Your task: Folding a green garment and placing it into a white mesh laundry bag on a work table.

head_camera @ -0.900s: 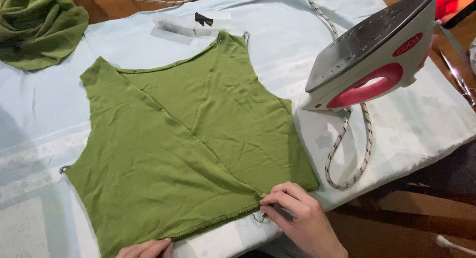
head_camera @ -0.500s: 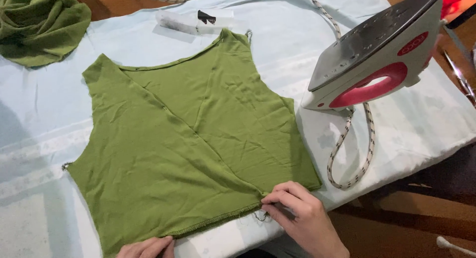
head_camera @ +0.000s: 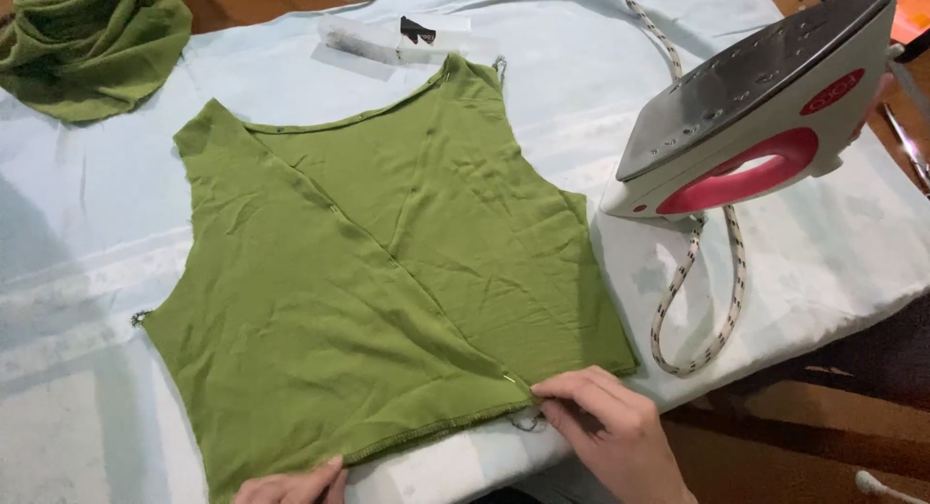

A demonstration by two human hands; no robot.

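Observation:
A green garment piece (head_camera: 387, 281) with two overlapping panels lies flat on a pale blue cloth-covered board (head_camera: 116, 300). My right hand (head_camera: 610, 431) pinches the lower hem where the panels cross, at a small pin. At the bottom edge of the frame, my left hand (head_camera: 291, 485) rests its fingertips on the hem near the lower left corner; most of that hand is out of view.
A white and pink iron (head_camera: 765, 107) stands on its heel at the right, its braided cord (head_camera: 707, 291) looping over the board. Bunched green fabric (head_camera: 87, 39) lies at the top left. A clear packet with a black label (head_camera: 407, 39) sits beyond the garment.
Both hands stay on the hem with barely any movement. The view has drifted slightly.

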